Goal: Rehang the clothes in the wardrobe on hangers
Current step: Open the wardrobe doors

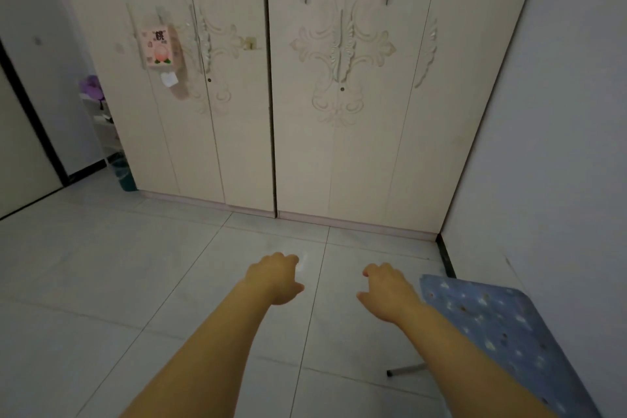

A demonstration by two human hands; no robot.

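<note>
Both bare forearms stretch forward over the tiled floor (135,282). The left hand (274,276) and right hand (386,292) hang palm down with fingers loosely curled, gripping nothing and touching nothing. The wardrobe (373,146) stands far ahead of both hands, well apart from them, its carved cream doors closed. A pink tissue pack (159,47) hangs on its left door. At near right, a blue patterned board (502,326) on a metal leg (407,369) lies just beside the right forearm.
</note>
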